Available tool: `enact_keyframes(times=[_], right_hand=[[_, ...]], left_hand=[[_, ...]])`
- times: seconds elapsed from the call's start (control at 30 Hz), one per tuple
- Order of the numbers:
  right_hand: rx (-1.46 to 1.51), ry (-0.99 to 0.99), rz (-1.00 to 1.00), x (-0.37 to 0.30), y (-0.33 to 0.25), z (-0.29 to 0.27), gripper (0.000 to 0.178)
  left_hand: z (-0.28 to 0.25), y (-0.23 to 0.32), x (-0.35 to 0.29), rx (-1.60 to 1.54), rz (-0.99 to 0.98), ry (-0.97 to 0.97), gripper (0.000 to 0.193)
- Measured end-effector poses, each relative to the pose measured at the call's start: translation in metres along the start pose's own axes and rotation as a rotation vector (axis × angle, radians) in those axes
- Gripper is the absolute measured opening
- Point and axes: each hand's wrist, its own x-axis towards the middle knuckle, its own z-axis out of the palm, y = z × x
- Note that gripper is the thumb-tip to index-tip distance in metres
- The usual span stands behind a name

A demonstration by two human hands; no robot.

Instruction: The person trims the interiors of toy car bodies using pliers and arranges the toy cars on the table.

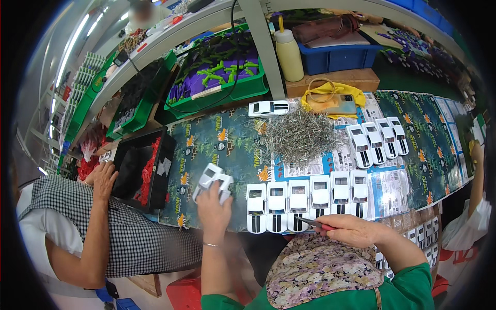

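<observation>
My left hand (213,209) is closed on two white toy cars (211,174) at the table's middle left; its fingers cover their near ends. My right hand (354,230) grips a red-handled tool (325,226) with a slim dark metal tip. That tip points left, over the near end of a row of several white toy cars (298,199) with black stripes. The cars stand side by side along the near table edge. Beyond them lies a heap of thin metal pins or screws (299,134). More striped white cars (377,142) stand to the right of the heap.
One white car (268,108) sits behind the heap. A phone (338,104) lies on yellow cloth (356,93). Green bins (253,85) hold purple and green parts. At the left, a co-worker's hand (105,178) is beside a black tray (164,178) with red pieces. Another person's arm shows far right.
</observation>
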Motion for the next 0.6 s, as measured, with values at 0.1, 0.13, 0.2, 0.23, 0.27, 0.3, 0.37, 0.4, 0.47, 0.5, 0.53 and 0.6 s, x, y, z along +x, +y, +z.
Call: enact_keyframes(times=[0.1,0.13,0.2,0.23,0.27,0.3,0.37,0.4,0.47,0.5,0.53,0.6], right_hand=[[0.18,0.071,0.118,-0.006,0.009,0.006,0.034],[0.18,0.073,0.117,-0.007,0.009,0.006,0.034],[0.222,0.118,0.121,-0.009,0.007,0.007,0.033],[0.221,0.12,0.117,-0.009,0.008,0.008,0.033],[0.25,0.139,0.12,-0.009,0.009,0.01,0.032],[0.278,0.157,0.123,-0.009,0.01,0.011,0.032],[0.28,0.157,0.116,-0.008,0.013,0.011,0.031],[0.263,0.133,0.106,-0.007,0.016,0.011,0.031],[0.261,0.114,0.068,-0.006,0.019,0.013,0.03],[0.26,0.121,0.07,-0.007,0.019,0.013,0.03],[0.24,0.121,0.071,-0.006,0.019,0.013,0.03],[0.22,0.121,0.073,-0.007,0.019,0.013,0.029]], left_hand=[[-0.006,-0.009,0.016,0.283,-0.16,-0.026,0.055],[-0.004,-0.016,0.021,0.352,-0.168,0.009,0.053],[0.001,-0.026,0.032,0.41,-0.207,0.028,0.045],[0.002,-0.024,0.039,0.383,-0.181,0.019,0.042],[0.004,-0.022,0.046,0.355,-0.154,0.011,0.04],[0.011,-0.018,0.051,0.257,0.016,0.121,0.033],[0.02,0.004,0.068,0.007,0.15,0.065,0.028],[0.024,0.019,0.073,-0.045,0.189,0.048,0.024],[0.039,0.036,0.083,-0.145,0.28,0.011,0.026],[0.046,0.041,0.089,-0.23,0.294,-0.065,0.029],[0.05,0.049,0.094,-0.269,0.254,-0.11,0.031],[0.056,0.065,0.103,-0.28,0.156,-0.135,0.039]])
